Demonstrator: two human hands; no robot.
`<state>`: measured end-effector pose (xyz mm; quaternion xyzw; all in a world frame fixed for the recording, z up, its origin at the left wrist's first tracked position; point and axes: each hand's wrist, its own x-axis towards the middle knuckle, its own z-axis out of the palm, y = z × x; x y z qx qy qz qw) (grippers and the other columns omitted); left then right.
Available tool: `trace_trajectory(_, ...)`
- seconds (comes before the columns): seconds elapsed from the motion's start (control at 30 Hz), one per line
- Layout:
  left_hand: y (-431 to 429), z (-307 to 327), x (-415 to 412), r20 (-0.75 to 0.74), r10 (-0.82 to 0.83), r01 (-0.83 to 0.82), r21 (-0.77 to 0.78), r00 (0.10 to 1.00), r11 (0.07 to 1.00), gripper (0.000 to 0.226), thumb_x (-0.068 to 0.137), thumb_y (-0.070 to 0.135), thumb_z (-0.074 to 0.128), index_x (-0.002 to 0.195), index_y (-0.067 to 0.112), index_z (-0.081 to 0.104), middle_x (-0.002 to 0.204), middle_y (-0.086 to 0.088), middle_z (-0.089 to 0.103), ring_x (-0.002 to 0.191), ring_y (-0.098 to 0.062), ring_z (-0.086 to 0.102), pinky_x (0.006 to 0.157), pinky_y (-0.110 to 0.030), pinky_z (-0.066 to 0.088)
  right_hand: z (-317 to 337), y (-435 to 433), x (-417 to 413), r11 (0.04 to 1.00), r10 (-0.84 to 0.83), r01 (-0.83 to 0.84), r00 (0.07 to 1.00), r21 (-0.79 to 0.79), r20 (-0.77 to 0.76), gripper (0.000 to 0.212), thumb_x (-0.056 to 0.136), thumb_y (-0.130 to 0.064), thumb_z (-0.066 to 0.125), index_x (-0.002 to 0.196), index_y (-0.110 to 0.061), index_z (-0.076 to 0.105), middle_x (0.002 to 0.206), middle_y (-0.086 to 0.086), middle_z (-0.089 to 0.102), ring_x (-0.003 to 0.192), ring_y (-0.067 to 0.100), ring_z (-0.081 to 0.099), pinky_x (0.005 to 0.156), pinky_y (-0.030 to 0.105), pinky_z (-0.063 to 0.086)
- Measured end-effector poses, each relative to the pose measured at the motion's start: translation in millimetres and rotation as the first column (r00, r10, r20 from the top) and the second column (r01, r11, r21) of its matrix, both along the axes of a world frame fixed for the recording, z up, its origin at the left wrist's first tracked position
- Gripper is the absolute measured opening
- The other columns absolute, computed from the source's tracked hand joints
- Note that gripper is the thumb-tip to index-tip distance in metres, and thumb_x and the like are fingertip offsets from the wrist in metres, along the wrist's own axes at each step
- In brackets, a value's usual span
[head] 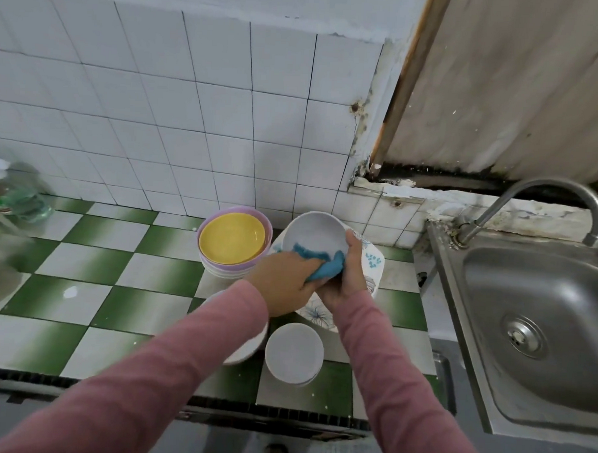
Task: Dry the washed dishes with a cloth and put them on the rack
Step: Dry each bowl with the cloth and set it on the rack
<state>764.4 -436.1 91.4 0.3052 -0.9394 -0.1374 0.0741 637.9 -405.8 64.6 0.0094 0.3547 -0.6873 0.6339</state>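
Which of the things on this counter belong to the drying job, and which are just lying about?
Job in hand:
- white bowl, held by right hand
- blue cloth, gripped by left hand
- yellow dish on lilac bowls
- patterned plate
- second white bowl

Lying about:
- sink
- tap
- clear bottle

No rack in view.

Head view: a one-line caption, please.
Left hand wipes a white bowl with a blue cloth while the right hand holds it.
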Motion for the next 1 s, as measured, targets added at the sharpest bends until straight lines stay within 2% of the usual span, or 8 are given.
trace_trajectory(0.17, -22.2, 0.3, 19.5, -0.054, 0.0, -0.012, -0.223, 0.999, 0.975, 0.055, 0.091, 0.036, 0.039, 0.137, 0.011, 0.055, 0.137, -0.005, 0.06, 0.137, -0.025, 0.045, 0.117, -0.036, 0.022, 16.7, -10.2, 14.9, 0.999, 0.028, -0.026, 0.998, -0.029, 0.05, 0.07, 0.087, -0.058, 0.055, 0.126, 0.0, 0.052, 0.113, 0.024, 0.064, 0.108, 0.038, 0.061, 0.097, 0.05, 0.05)
trace_trajectory(0.5, -11.6, 26.9, 19.0, -0.365, 0.215, -0.035, 0.44, 0.906, 0.897, 0.024, 0.101, 0.027, 0.052, 0.119, 0.018, 0.064, 0.096, -0.003, 0.066, 0.089, -0.021, 0.059, 0.079, -0.029, 0.042, 30.0, -24.0, 27.3, 0.997, -0.029, 0.024, 0.997, -0.069, -0.074, 0.064, 0.089, -0.056, 0.055, 0.129, -0.006, 0.053, 0.106, 0.02, 0.064, 0.097, 0.035, 0.064, 0.085, 0.048, 0.058)
trace_trajectory(0.63, -10.7, 51.1, 16.2, -0.546, 0.647, 0.109, 0.802, 0.532, 0.587, 0.019, 0.095, 0.038, 0.058, 0.104, 0.024, 0.067, 0.106, -0.008, 0.071, 0.104, -0.027, 0.066, 0.094, -0.048, 0.053, 37.4, -26.2, 30.9, 0.993, -0.001, 0.001, 1.0, -0.119, -0.001, 0.064, 0.09, -0.058, 0.053, 0.128, -0.007, 0.06, 0.119, 0.022, 0.064, 0.11, 0.037, 0.061, 0.099, 0.051, 0.048)
trace_trajectory(0.7, -7.1, 59.0, 8.1, -0.583, 0.761, 0.063, 0.803, 0.283, 0.592, 0.02, 0.09, 0.047, 0.056, 0.092, 0.029, 0.066, 0.095, -0.003, 0.072, 0.095, -0.024, 0.068, 0.085, -0.047, 0.057, 38.3, -26.0, 32.6, 0.99, -0.013, 0.019, 0.999, -0.137, 0.042, 0.066, 0.091, -0.056, 0.054, 0.134, -0.007, 0.057, 0.125, 0.022, 0.063, 0.114, 0.038, 0.059, 0.094, 0.05, 0.052)
trace_trajectory(0.77, -4.1, 60.3, 3.8, -0.714, 0.675, -0.091, 0.672, 0.184, 0.735, 0.021, 0.09, 0.046, 0.05, 0.097, 0.032, 0.064, 0.085, 0.002, 0.068, 0.081, -0.009, 0.064, 0.073, -0.032, 0.055, 40.6, -24.6, 36.9, 0.993, -0.003, 0.01, 0.998, -0.119, 0.062, 0.064, 0.09, -0.054, 0.056, 0.132, -0.007, 0.057, 0.117, 0.021, 0.066, 0.109, 0.039, 0.061, 0.086, 0.049, 0.055)
trace_trajectory(0.87, -18.4, 37.2, 4.8, -0.819, 0.36, -0.242, 0.276, 0.447, 0.93, 0.047, 0.099, 0.03, 0.045, 0.142, 0.011, 0.048, 0.13, -0.013, 0.062, 0.114, -0.013, 0.06, 0.095, -0.027, 0.049, 43.1, -24.3, 44.7, 0.99, -0.013, 0.024, 0.997, -0.136, 0.081, 0.059, 0.09, -0.051, 0.058, 0.126, -0.005, 0.06, 0.116, 0.021, 0.067, 0.11, 0.038, 0.062, 0.093, 0.047, 0.054)
trace_trajectory(0.93, -34.2, 15.5, 7.1, -0.654, 0.148, -0.19, 0.007, 0.741, 0.982, 0.06, 0.098, 0.029, 0.035, 0.153, 0.009, 0.023, 0.158, -0.009, 0.032, 0.147, -0.025, 0.028, 0.119, -0.041, 0.027, 45.0, -24.8, 48.1, 0.987, -0.012, 0.026, 0.996, -0.157, 0.091, 0.06, 0.091, -0.049, 0.058, 0.132, -0.005, 0.059, 0.131, 0.019, 0.062, 0.124, 0.036, 0.057, 0.109, 0.047, 0.043)
trace_trajectory(1.0, -42.2, 7.4, 10.5, -0.455, 0.075, -0.116, -0.063, 0.888, 0.991, 0.063, 0.097, 0.041, 0.022, 0.153, 0.016, 0.008, 0.163, 0.0, 0.011, 0.151, -0.018, 0.006, 0.123, -0.043, 0.013, 44.8, -26.0, 48.4, 0.982, -0.007, 0.021, 0.997, -0.186, 0.077, 0.063, 0.092, -0.05, 0.057, 0.137, -0.007, 0.056, 0.136, 0.019, 0.059, 0.13, 0.034, 0.054, 0.116, 0.045, 0.036)
